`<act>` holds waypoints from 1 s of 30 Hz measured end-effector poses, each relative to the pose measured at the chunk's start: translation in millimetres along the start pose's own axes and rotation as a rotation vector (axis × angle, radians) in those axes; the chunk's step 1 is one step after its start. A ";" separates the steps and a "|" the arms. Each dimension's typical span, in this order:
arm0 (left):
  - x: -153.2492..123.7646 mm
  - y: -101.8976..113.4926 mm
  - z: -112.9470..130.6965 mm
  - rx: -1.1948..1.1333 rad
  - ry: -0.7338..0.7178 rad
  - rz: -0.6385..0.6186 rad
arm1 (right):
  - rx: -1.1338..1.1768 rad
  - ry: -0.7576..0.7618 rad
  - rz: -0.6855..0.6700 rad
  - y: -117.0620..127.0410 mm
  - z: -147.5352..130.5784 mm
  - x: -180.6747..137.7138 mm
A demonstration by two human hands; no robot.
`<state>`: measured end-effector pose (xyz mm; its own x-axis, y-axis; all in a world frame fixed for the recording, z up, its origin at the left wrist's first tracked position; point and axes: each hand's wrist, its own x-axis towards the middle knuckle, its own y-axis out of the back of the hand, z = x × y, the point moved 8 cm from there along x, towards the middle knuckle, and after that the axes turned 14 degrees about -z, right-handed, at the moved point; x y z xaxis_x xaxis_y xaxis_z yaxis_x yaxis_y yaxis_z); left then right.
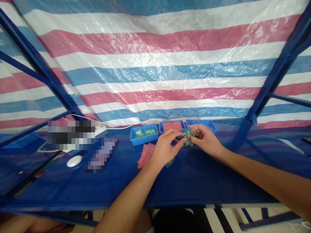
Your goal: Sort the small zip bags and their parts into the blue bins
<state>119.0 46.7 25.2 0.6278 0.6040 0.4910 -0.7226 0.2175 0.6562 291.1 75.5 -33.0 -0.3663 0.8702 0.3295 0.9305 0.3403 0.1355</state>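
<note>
My left hand and my right hand meet over the blue table, both pinching a small green packet between their fingertips. Pink plastic bags lie flat just left of my left hand. A green piece pokes out beneath my left wrist. Behind the hands stand three blue bins: the left bin holds green packets, the middle bin holds pink bags, and the right bin is partly hidden by my right hand.
A striped red, white and blue tarp hangs behind the table. Blue metal frame bars rise at both sides. A white round object and a white cable lie at the left, beside blurred-out items.
</note>
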 end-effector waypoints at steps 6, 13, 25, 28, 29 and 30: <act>-0.7 -12.3 -21.1 -0.113 0.077 -0.062 | -0.155 0.075 -0.142 -20.3 -13.2 -6.8; -0.6 5.4 -27.0 -0.099 0.130 0.036 | -0.217 0.108 -0.018 -9.9 -19.1 -6.1; -2.3 10.1 -25.9 -0.041 0.145 0.118 | 0.083 -0.011 0.053 5.0 4.2 1.7; -0.8 5.9 -17.3 -0.002 0.083 0.051 | 0.063 -0.007 0.090 9.4 4.5 1.6; -0.1 1.6 -15.3 -0.014 0.064 0.010 | 0.047 -0.003 0.069 7.4 3.8 1.6; 0.3 -3.0 -14.0 -0.030 0.052 -0.028 | 0.027 0.004 0.038 4.1 2.7 1.3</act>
<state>117.3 57.0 15.3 0.6324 0.6360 0.4422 -0.7138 0.2568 0.6515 294.4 79.0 -34.5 -0.3305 0.8815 0.3372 0.9436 0.3166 0.0973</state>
